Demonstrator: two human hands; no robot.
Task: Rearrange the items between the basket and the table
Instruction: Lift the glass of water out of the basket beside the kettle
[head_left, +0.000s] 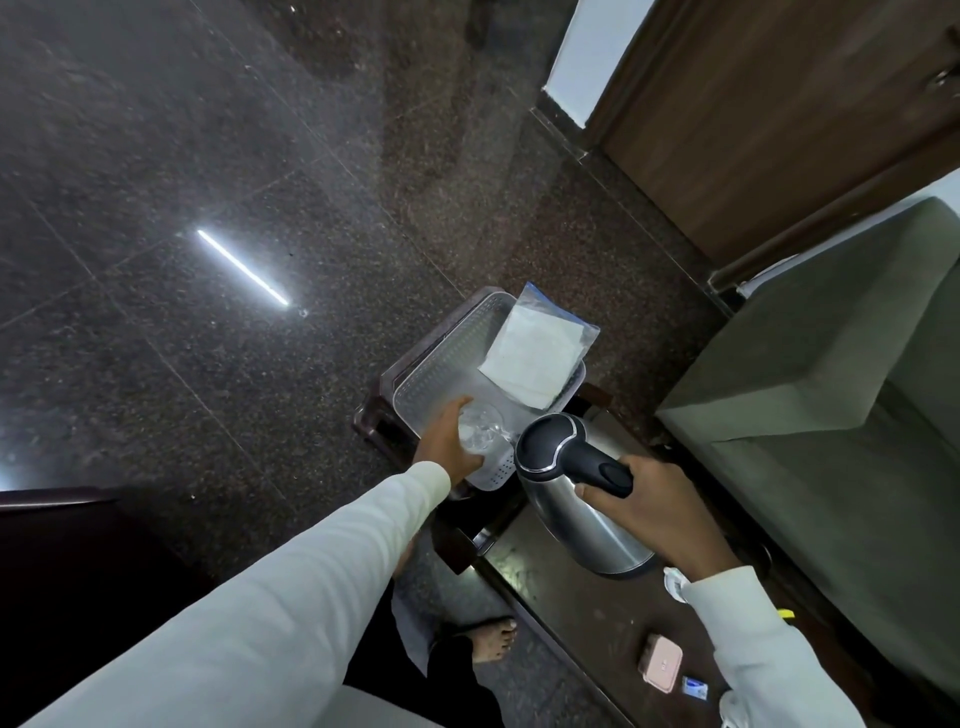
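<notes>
Basket (447, 358) sat on a small dark stand (387, 415) just off the table's (571, 623) far end, a bagged white sheet (535, 353) propped against its far right corner; the left hand (447, 447) reached into its near end, fingers curled round a clear glass (480, 428); the right hand (649, 506) gripped the black handle of a steel kettle (576, 499), held tilted above the table's far end, beside the basket's near right corner.

Both hands were loaded and close together; the kettle could knock the glass or the basket rim as they crossed, and the smooth glass, held from one side, might slip. A nudge from the kettle could also shift the basket on its narrow stand, or topple the leaning sheet.

A pink case (662, 662) and a small blue packet (693, 688) lay near the table's near end; a sofa (831, 389) stood along the right, a bare foot (493, 639) on the floor to the left.
</notes>
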